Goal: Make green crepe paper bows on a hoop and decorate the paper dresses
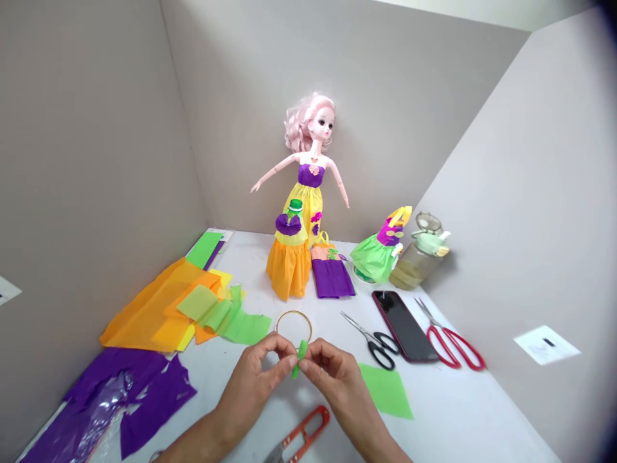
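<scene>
Nearest the camera, both forearms [202, 434] reach in over the near edge of the white bench [463, 411]. The left hand [253, 379] and right hand [332, 376] are curled nearly shut, thumbs and forefingers pinching a green crepe paper strip [299, 357] on the bottom of a thin gold hoop [293, 325]. Toward the far edge stands a pink-haired doll [308, 173] in a yellow, purple and orange paper gown. Purple crepe paper [154, 405] covers the near left corner, with orange crepe paper [144, 315] beyond it. Toward the right edge lie a smartphone [403, 326], red-handled scissors [456, 347], black-handled scissors [373, 344] and a green paper square [385, 390]. Orange-handled thread snips [301, 434] lie just below the hands.
</scene>
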The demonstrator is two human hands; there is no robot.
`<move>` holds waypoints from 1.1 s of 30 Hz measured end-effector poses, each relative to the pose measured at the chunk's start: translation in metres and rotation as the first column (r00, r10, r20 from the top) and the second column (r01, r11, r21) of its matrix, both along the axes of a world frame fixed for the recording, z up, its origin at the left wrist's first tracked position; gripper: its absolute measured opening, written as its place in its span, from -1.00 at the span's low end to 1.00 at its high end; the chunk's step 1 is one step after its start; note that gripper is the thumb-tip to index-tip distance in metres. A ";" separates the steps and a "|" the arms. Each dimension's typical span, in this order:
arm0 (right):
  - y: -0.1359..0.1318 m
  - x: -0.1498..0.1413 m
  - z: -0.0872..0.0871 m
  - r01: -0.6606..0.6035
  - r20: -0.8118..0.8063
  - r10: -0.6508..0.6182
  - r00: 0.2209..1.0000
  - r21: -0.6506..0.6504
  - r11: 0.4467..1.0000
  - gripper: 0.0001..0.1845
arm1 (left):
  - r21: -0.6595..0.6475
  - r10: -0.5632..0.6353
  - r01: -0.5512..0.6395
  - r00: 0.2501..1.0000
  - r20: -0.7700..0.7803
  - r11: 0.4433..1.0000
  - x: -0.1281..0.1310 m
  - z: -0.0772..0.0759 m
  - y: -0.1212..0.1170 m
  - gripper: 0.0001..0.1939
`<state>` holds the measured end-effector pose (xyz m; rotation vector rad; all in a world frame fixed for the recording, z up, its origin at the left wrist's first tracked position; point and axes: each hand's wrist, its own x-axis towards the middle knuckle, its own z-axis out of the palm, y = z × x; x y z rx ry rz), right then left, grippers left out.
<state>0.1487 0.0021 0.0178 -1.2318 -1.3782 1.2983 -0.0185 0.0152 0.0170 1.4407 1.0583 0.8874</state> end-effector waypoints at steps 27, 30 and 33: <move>-0.002 0.006 0.005 -0.006 0.034 0.005 0.999 0.040 0.999 -0.77 | -0.015 -0.032 0.032 0.999 -0.017 0.999 0.000 0.001 -0.002 -0.84; -0.002 0.005 0.007 0.006 0.075 -0.011 0.997 0.059 0.998 -0.78 | -0.006 -0.010 0.010 0.999 -0.038 1.000 0.000 0.001 -0.001 -0.85; -0.005 0.004 0.009 0.065 0.146 -0.082 0.986 0.117 0.991 -0.81 | 0.042 0.048 -0.045 0.995 -0.086 0.998 -0.001 0.003 -0.001 -0.86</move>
